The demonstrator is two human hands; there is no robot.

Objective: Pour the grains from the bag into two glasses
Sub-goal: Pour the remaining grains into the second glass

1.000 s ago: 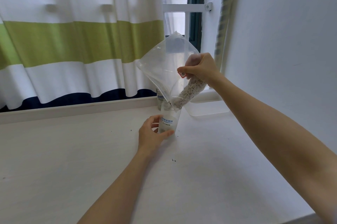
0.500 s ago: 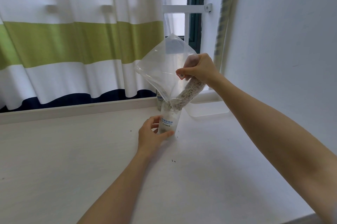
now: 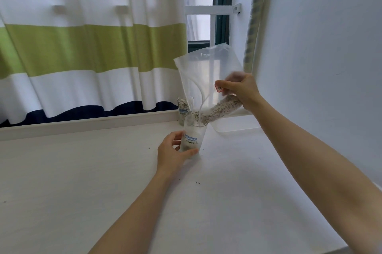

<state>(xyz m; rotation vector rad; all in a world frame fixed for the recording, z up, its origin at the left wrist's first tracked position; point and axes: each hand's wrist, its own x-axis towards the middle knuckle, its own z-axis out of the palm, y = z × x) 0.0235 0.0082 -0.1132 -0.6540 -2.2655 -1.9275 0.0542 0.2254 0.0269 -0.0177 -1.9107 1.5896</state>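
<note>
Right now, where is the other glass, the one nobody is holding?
In the head view, the second glass stands at the back of the table against the ledge under the striped curtain, just behind the glass the left hand holds.

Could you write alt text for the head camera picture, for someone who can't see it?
A person's right hand tips a clear plastic bag so grains slide toward a glass that the left hand holds on a white table. A second glass, already holding grains, stands behind by a striped curtain.
</note>
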